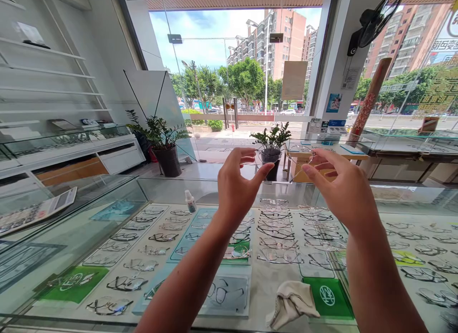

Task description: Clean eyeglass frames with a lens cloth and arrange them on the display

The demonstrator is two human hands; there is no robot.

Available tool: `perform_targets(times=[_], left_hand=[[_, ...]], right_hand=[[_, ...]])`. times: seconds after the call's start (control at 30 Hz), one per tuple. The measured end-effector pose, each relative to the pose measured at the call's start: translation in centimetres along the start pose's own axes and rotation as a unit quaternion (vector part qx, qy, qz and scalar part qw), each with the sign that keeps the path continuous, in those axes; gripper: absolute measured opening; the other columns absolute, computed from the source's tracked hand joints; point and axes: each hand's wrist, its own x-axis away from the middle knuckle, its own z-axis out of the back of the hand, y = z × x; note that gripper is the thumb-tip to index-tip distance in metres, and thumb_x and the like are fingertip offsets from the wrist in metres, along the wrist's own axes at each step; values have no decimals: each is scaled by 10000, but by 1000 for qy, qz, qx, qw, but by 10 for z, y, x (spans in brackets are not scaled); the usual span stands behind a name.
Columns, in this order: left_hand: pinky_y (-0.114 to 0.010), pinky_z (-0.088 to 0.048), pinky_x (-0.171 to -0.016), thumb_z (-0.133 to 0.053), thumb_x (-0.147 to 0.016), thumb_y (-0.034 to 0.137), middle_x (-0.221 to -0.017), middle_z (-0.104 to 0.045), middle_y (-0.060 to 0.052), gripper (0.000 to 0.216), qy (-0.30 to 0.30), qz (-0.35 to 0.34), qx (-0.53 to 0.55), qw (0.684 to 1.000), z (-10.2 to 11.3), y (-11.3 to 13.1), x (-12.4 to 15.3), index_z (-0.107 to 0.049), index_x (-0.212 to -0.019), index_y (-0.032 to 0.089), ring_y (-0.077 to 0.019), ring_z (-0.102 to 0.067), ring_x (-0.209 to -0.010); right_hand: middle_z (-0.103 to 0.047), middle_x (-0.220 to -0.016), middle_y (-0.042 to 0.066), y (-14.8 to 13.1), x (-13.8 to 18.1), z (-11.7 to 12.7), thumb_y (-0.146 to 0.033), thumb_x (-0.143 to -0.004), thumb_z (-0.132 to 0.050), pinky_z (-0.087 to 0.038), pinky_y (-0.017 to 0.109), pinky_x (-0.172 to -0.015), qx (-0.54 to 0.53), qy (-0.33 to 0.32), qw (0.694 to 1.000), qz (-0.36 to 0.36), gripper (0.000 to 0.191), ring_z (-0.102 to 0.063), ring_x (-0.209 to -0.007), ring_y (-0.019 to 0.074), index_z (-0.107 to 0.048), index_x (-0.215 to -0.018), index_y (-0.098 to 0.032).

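Observation:
Both my hands are raised above a glass display counter, holding a thin-rimmed pair of eyeglasses (270, 156) up in front of the window. My left hand (238, 185) has its thumb and curled fingers closed at the left side of the eyeglasses. At the other side, my right hand (338, 187) pinches the frame between thumb and fingers. The clear lenses and fine rim are hard to make out against the bright background. Below my hands, several rows of eyeglasses (279, 233) lie in the counter. A beige cloth (293, 304) lies crumpled near the front edge.
A small white bottle (190, 202) stands by the counter's far side. To the left is a calculator (39, 211) on the glass. Green cards (327, 297) lie among the frames. Beyond are a potted plant (168, 154), a wall fan (375, 23) and another display counter (400, 154).

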Motion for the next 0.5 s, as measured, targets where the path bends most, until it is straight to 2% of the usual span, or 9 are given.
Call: perform_targets(times=[0.13, 0.27, 0.5], left_hand=[[-414, -588, -824, -897, -857, 466, -1024, -814, -32, 393, -15, 25, 8, 1000, 2, 0, -2, -673, -1113, 268, -238, -797, -977], [-414, -587, -852, -888, -862, 491, -1074, -813, -34, 402, -29, 57, 14, 998, 4, 2, -3, -677, -1121, 266, -236, -795, -1007], [-423, -582, -857, -887, -862, 492, -1082, -814, -35, 402, -29, 59, 10, 998, 3, 2, -3, -681, -1125, 269, -237, -793, -1002]], right_hand=[[-818, -1240, 130, 1, 0, -1, -505, -1002, -709, -639, 530, -898, -14, 4, 1000, 9, 493, -793, -1003, 316, -742, -1413, -233], [-819, -1225, 124, 0, 0, -1, -489, -999, -718, -643, 519, -879, -14, 8, 1000, 9, 481, -791, -977, 302, -747, -1405, -233], [-819, -1216, 130, 2, -1, -2, -484, -1004, -710, -647, 516, -869, -22, 7, 1000, 13, 469, -790, -972, 302, -750, -1400, -237]])
